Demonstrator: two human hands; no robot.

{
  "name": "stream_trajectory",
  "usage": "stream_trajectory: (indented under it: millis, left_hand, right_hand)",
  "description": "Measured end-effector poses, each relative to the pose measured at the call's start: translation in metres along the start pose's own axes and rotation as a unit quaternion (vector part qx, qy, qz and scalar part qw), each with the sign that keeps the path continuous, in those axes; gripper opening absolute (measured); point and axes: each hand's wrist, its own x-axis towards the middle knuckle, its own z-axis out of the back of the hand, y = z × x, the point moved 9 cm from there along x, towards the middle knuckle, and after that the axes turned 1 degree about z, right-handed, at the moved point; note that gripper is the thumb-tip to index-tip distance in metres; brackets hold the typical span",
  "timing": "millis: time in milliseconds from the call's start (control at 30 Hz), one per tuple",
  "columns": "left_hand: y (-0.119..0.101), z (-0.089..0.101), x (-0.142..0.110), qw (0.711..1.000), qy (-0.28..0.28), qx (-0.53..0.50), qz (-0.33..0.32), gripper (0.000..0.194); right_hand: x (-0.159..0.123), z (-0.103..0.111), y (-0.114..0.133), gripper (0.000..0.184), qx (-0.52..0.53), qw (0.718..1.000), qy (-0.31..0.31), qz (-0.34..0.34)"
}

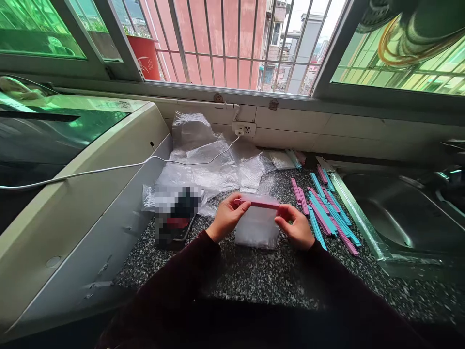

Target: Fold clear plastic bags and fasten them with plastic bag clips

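Observation:
A small clear plastic bag [256, 228] hangs above the speckled counter [254, 276], with a pink sealing clip [258, 203] across its top edge. My left hand [227, 218] pinches the clip's left end, fingers closed. At the clip's right end my right hand [296, 225] grips it the same way. Both sleeves are dark maroon.
Several pink and blue clips [327, 211] lie to the right, beside a steel sink [403, 218]. A heap of clear bags [210, 160] sits behind, a blurred dark object [176, 213] to the left. A white appliance [72, 194] and a white cable [109, 168] fill the left side.

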Motion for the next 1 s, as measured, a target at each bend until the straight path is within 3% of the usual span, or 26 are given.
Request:
stream_trajectory:
  millis: [100,200,300,433,600,767,1000]
  left_hand:
    - [0.003,-0.007,-0.002,0.999,0.022,0.043,0.004,0.03]
    - [0.003,-0.012,-0.004,0.996,0.041,0.083,-0.007,0.029]
    - [0.001,-0.014,-0.005,0.993,0.051,0.107,-0.028,0.027]
    - [0.005,-0.015,-0.005,0.995,0.055,0.077,-0.011,0.027]
    - [0.018,-0.02,-0.004,0.994,0.081,0.046,0.051,0.026]
    - [0.028,-0.025,-0.005,0.979,0.128,0.122,0.104,0.016]
    - [0.036,-0.026,-0.007,0.978,0.131,0.073,0.147,0.014]
  right_hand:
    - [-0.001,0.02,0.02,0.034,-0.059,0.991,-0.073,0.095]
    - [-0.007,0.014,0.043,0.023,-0.148,0.966,-0.071,0.199]
    - [-0.011,0.002,0.051,0.01,-0.211,0.947,-0.048,0.236]
    - [-0.012,-0.002,0.05,0.017,-0.25,0.938,-0.05,0.234]
    - [-0.011,0.0,0.045,0.005,-0.242,0.946,-0.05,0.209]
    - [-0.006,0.02,0.032,0.008,-0.203,0.963,-0.108,0.143]
    - [-0.002,0.034,0.01,0.012,-0.162,0.974,-0.141,0.064]
